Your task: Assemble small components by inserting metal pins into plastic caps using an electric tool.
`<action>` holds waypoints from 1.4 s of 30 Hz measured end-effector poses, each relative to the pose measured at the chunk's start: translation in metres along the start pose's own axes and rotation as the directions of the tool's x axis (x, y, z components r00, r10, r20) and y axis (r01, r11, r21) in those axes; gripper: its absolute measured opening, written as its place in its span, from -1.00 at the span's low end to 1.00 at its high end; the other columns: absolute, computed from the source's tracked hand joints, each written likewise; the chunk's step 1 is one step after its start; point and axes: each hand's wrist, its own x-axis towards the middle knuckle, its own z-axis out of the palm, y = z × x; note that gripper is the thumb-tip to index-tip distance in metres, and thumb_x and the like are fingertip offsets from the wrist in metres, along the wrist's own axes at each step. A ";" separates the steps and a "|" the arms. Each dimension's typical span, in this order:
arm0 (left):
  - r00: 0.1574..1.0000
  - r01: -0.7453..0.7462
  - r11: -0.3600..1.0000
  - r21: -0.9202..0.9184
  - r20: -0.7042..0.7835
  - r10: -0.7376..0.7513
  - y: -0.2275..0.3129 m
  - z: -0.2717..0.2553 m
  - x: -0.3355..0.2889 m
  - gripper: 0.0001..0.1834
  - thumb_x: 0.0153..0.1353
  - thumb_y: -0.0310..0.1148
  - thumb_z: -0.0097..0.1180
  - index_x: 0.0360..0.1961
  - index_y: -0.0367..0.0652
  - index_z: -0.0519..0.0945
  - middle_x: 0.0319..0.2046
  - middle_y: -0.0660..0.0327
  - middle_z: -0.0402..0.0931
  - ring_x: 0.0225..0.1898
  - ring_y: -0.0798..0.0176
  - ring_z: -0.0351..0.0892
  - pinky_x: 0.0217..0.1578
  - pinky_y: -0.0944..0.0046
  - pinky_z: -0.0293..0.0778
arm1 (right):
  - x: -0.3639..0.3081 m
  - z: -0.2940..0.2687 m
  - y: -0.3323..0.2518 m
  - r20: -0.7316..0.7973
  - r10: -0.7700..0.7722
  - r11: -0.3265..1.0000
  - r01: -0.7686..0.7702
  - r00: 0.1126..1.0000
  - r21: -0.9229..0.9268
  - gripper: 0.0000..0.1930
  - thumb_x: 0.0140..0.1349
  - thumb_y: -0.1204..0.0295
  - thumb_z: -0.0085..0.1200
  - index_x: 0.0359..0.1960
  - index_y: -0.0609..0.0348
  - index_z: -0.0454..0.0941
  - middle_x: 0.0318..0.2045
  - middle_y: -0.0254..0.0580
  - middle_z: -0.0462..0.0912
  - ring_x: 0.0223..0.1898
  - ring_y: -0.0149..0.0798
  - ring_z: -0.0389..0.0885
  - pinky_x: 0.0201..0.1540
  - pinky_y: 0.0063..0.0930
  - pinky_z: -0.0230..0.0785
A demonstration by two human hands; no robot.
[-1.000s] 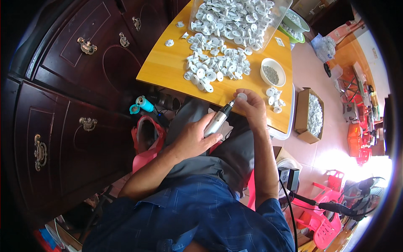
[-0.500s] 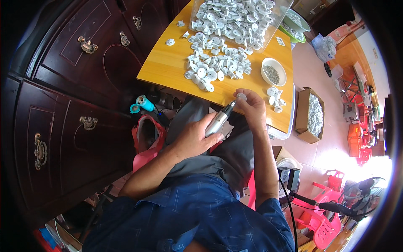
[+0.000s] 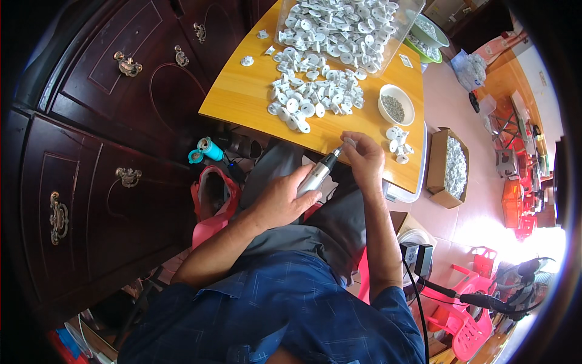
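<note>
My left hand (image 3: 284, 199) is wrapped round a silver and black electric screwdriver (image 3: 317, 176), its tip angled up and to the right. Between the fingertips of my right hand (image 3: 365, 159) is a small white round plastic part (image 3: 349, 142), mostly covered by the fingers. The screwdriver's tip is right beside this part; whether they touch I cannot tell. Beyond my hands, a loose pile of white plastic parts (image 3: 319, 94) lies on the wooden table (image 3: 233, 91). A white bowl (image 3: 411, 115) of small metal screws stands to the right, with several white parts (image 3: 398, 145) near it.
A clear plastic bin (image 3: 388, 57) heaped with white parts sits at the table's far side. On the floor at right stands a cardboard box (image 3: 438, 161) of white pieces. Dark wooden cabinets (image 3: 97, 121) flank the left. Pink chairs (image 3: 470, 321) are at lower right.
My right hand's fingers have shifted slightly on the white part, and its wrist has turned a little. The screwdriver stays in my left hand, nearly unmoved.
</note>
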 end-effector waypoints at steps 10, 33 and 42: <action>0.960 0.266 0.941 -0.208 0.150 -0.239 0.015 -0.009 0.001 -0.48 0.32 -0.29 0.19 0.23 -0.32 0.42 -0.16 -0.04 0.65 -0.15 0.13 0.68 -0.11 0.19 0.54 | -0.004 0.005 0.006 0.018 0.016 0.984 -0.019 1.000 0.178 -0.77 0.23 0.63 0.20 -0.07 0.25 0.68 -0.20 -0.24 0.76 -0.23 -0.54 0.66 -0.11 -0.62 0.50; 0.959 0.258 0.951 -0.168 0.166 -0.231 0.020 -0.011 0.002 -0.46 0.28 -0.27 0.25 0.20 -0.31 0.44 -0.18 -0.02 0.64 -0.18 0.16 0.65 -0.14 0.19 0.53 | 0.010 -0.033 0.001 -0.091 -0.381 0.810 0.285 0.920 -0.513 -0.70 0.09 0.57 0.24 -0.11 0.07 0.68 -0.13 -0.06 0.69 -0.20 -0.10 0.72 -0.15 -0.28 0.58; 0.970 0.208 0.958 -0.198 0.166 -0.176 0.010 -0.005 0.002 -0.36 0.30 -0.24 0.25 0.33 -0.24 0.35 -0.52 0.38 0.44 -0.62 0.55 0.35 -0.59 0.45 0.34 | -0.003 -0.055 -0.042 -0.258 -0.304 0.926 0.222 0.917 -0.305 -0.82 0.18 0.63 0.20 -0.17 0.20 0.63 -0.26 -0.25 0.68 -0.43 -0.35 0.67 -0.33 -0.53 0.51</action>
